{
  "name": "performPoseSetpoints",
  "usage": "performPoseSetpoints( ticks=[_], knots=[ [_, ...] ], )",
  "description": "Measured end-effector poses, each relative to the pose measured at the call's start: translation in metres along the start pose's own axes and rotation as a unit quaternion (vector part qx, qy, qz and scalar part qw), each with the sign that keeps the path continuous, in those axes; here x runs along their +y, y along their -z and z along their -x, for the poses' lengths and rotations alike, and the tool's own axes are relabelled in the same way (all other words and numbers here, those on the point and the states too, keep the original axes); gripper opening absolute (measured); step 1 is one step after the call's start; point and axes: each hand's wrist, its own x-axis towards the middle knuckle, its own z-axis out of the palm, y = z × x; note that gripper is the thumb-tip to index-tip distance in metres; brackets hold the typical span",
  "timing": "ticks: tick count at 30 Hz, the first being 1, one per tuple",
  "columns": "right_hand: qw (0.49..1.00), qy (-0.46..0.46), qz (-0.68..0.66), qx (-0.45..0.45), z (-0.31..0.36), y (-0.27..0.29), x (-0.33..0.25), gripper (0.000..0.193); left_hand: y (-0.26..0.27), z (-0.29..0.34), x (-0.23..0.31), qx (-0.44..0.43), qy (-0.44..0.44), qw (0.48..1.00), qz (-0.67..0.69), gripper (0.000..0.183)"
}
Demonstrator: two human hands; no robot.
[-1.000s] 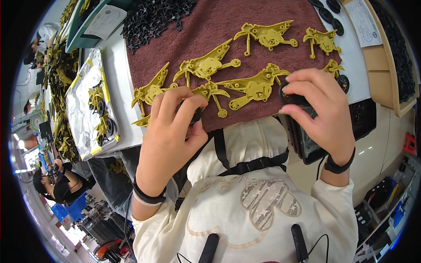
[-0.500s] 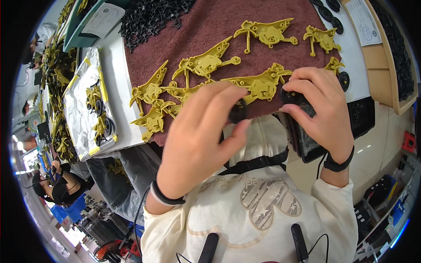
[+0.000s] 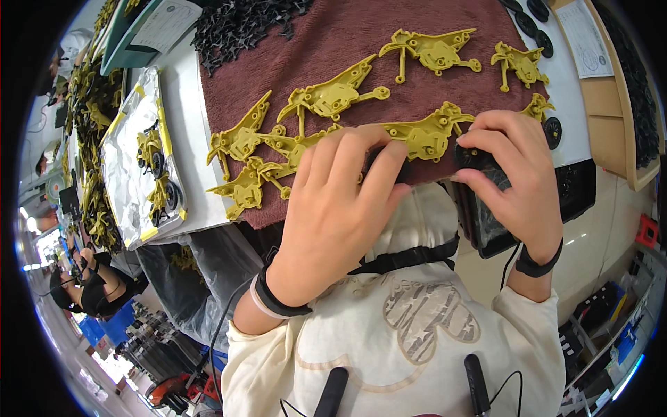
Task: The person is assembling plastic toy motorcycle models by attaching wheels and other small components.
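two hands in view, left hand and right hand. on the brown towel i count roughly eight yellow plastic frames, some overlapping so hard to be sure. one heap of black parts, too many to count. three black wheels top right, one foil tray.

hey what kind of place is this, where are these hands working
Most likely a small-parts assembly workbench in a factory. Many identical yellow plastic parts lie on a brown cloth, a heap of black parts sits behind, and another person works nearby.
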Motion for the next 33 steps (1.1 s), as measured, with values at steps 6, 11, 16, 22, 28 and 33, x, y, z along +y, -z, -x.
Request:
performPoseSetpoints(
  ticks=[6,11,16,22,28,33],
  knots=[
    [0.997,-0.008,-0.04,0.059,0.005,0.007,-0.009,0.035,0.032,0.007,-0.018,0.052,0.012,0.973,0.224,0.029],
    [0.982,0.032,-0.183,-0.027,0.015,0.012,-0.019,0.029,0.065,0.032,-0.044,0.068,0.023,0.892,0.447,0.019],
    [0.934,0.067,-0.306,-0.172,0.023,-0.009,-0.025,0.025,0.083,0.081,-0.064,0.169,0.128,0.829,0.518,0.019],
    [0.911,0.052,-0.311,-0.265,0.028,-0.03,-0.032,0.025,0.088,0.119,-0.08,0.161,0.167,0.783,0.577,0.028],
    [0.918,0.013,-0.253,-0.305,0.029,-0.038,-0.033,0.025,0.092,0.142,-0.072,0.094,0.283,0.767,0.568,0.02],
    [0.928,0.0,-0.215,-0.304,0.028,-0.04,-0.037,0.024,0.103,0.121,-0.073,0.114,0.235,0.799,0.541,0.017]
  ],
)
